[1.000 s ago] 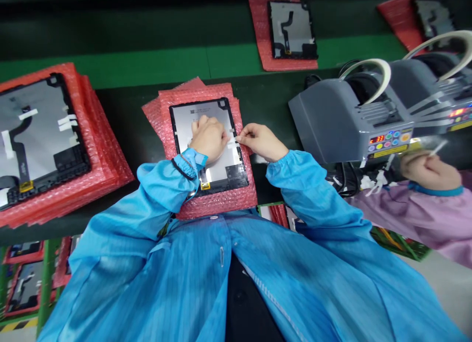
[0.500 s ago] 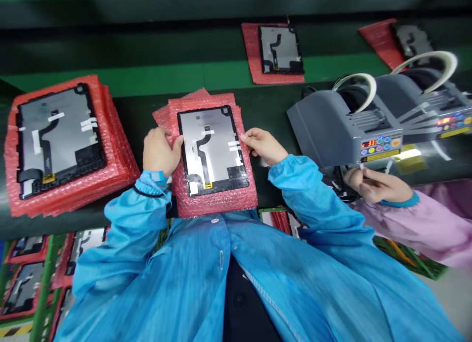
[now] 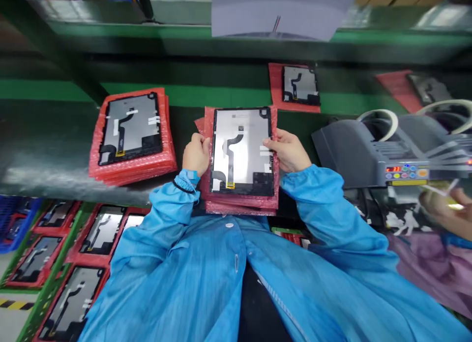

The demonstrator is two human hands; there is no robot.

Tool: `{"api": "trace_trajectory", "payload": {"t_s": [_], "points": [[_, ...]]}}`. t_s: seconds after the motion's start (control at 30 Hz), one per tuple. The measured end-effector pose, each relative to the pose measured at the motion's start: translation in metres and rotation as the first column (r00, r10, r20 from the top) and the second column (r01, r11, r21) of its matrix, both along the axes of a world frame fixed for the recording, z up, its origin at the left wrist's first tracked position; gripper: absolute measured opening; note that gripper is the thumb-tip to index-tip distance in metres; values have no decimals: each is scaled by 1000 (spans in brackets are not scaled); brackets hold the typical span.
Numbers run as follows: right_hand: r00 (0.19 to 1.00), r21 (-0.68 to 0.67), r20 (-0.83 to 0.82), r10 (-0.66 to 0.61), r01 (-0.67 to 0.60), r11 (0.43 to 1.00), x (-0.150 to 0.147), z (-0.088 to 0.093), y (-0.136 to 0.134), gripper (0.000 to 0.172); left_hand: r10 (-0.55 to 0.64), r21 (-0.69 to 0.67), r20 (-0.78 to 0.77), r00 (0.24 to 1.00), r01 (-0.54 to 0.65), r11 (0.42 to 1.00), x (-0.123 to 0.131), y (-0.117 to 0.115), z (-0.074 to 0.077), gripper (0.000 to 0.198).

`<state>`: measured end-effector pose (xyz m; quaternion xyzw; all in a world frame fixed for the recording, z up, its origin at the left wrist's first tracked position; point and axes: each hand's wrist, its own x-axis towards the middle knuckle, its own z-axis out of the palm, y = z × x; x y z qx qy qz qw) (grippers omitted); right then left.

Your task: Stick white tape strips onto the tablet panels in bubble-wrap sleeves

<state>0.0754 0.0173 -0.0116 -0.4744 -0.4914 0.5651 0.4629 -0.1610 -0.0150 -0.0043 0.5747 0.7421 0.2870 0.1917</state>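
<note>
The dark worktop point(image 3: 44, 150) carries a grey tape machine point(image 3: 354, 150) beyond the right hand point(image 3: 291, 152) and a stack of panels point(image 3: 131, 130) beyond the left hand point(image 3: 196, 154). Between them lies a panel point(image 3: 241, 150) on a red bubble sheet point(image 3: 239, 202). Each hand is closed on one side edge. With edge grips only, the panel could probably slide off the sheet if it is tilted.

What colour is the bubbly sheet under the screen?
The bubble sheet is red; the head view shows it best.
</note>
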Motion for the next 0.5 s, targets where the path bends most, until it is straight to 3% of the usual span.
{"api": "trace_trajectory", "payload": {"t_s": [0.17, 0.3, 0.4, 0.5], "points": [[990, 65, -82, 118, -113, 991, -43, 40, 7, 38, 62, 246, 126, 990, -92, 965, -45, -10, 36, 26], [983, 115, -76, 167, -158, 981, -128, 64, 42, 19, 198, 396, 87, 976, -216, 893, -118, -12, 77, 21], [988, 56, -20, 156, -154, 986, -210, 72, 73, 19, 341, 328, 11, 940, -326, 887, -181, -4, 100, 16], [977, 81, 150, 151, -165, 983, -274, 65, 94, 24, 381, 135, -66, 922, -370, 919, -224, 8, 94, 6]]}}
